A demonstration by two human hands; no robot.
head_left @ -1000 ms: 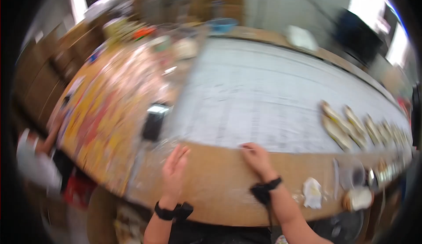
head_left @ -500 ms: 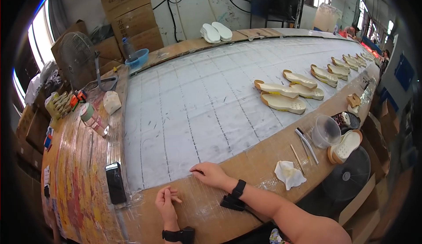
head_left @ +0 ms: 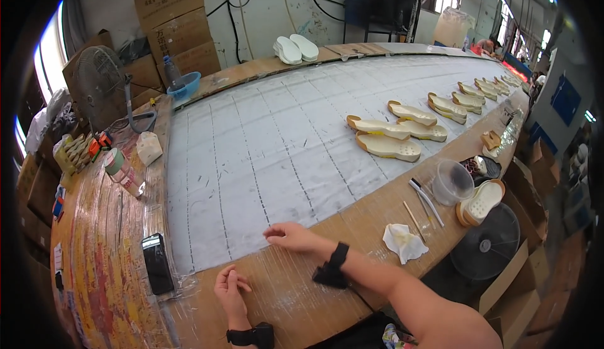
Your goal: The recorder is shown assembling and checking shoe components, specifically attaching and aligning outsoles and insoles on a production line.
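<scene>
My left hand (head_left: 231, 286) hovers by the near edge of the table, palm turned inward, fingers loosely bent and apart, holding nothing. Just to its right, my right hand (head_left: 290, 237) rests where the brown table edge (head_left: 352, 236) meets the white belt (head_left: 245, 179). Its fingers are relaxed and slightly curled, with nothing visible in them. Each wrist wears a black strap with a small box. Nearest the left hand lies a black phone (head_left: 157, 264). A crumpled white cloth (head_left: 404, 243) lies to the right of my right forearm.
Cream shoe soles (head_left: 389, 146) with tan edges line the belt's right side. A clear plastic tub (head_left: 452, 182), a stick (head_left: 414, 219) and a brush-like tool (head_left: 428, 202) sit along the near edge. White soles (head_left: 296, 48) stand at the back; a fan (head_left: 100, 88) is at left.
The whole scene has shifted a little to the left in the picture. My right hand's fingers have loosened and lifted slightly; my left hand stays near the same place.
</scene>
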